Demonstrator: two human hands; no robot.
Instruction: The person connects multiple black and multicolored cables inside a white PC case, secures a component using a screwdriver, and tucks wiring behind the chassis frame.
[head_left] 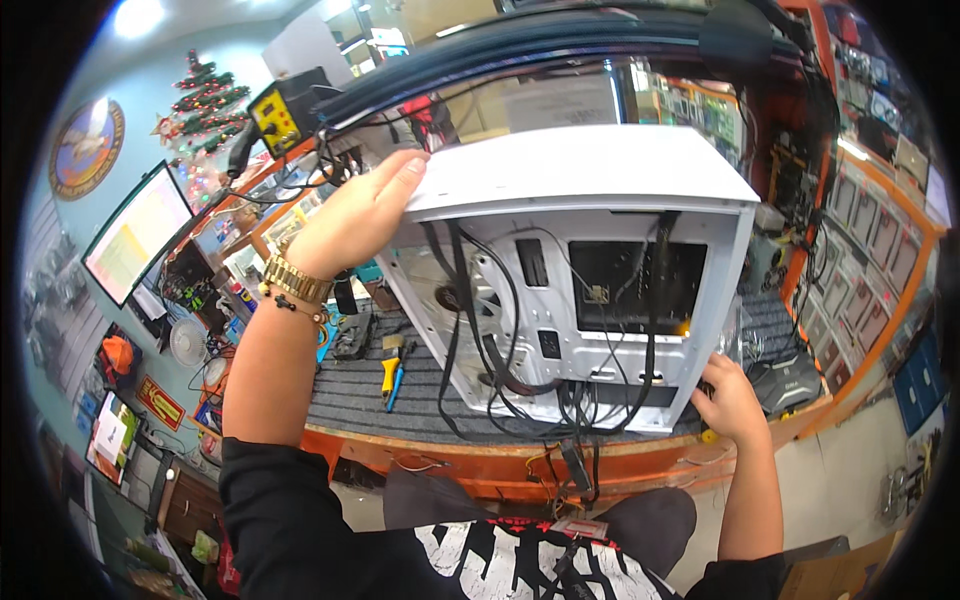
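Note:
A white computer case (pixel 590 170) stands on the workbench in front of me, its near side uncovered. Black cables (pixel 458 270) hang loose across the bare metal inside, and some trail over the bench edge with a black connector (pixel 575 465). My left hand (pixel 365 208) grips the upper left corner, its thumb along the top edge; its other fingers are partly hidden. Low on the right side, my right hand (pixel 735 402) holds the case near its bottom corner, with fingertips behind the panel. A yellow-handled brush (pixel 390 365) lies left of the case, beside a blue tool (pixel 396 388).
The case rests on a ribbed grey mat (pixel 335 395) along the orange-edged bench (pixel 470 458). A dark grey box (pixel 785 385) sits close to my right hand. A yellow-and-black device (pixel 280 115) with a cable stands at the back left. Orange-framed shelving (pixel 900 260) rises at the right.

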